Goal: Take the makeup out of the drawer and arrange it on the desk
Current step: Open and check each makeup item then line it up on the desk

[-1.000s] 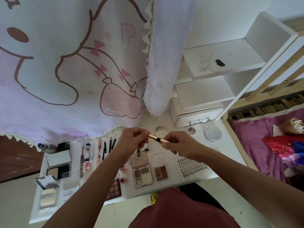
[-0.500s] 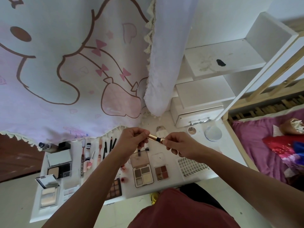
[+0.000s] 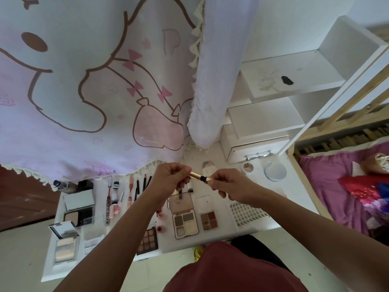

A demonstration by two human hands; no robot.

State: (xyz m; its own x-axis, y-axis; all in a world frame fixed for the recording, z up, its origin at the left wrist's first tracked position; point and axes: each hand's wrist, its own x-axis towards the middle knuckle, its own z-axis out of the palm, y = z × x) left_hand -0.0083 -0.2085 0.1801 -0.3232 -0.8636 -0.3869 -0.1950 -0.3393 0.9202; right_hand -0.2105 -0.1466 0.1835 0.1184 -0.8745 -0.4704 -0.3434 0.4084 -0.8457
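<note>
**Item:** slim gold cosmetic tube [image 3: 197,177] with a black collar at mid-length; lipstick or concealer pen, cannot tell which.
**Location:** held in the air over the counter [image 3: 223,236], above the four-pan eyeshadow palette [image 3: 185,223].
**Hold:** left hand [image 3: 170,179] pinches one end in curled fingers [image 3: 182,172]; right hand [image 3: 229,185] pinches the other end likewise.
**Handling, judged:** light, rigid, glossy and probably slippery. Grip either barrel, not the collar.
**Writing:** round jar [image 3: 248,167] beyond the palette bears lettering, not clearly legible. No label can be read on the tube.
</note>
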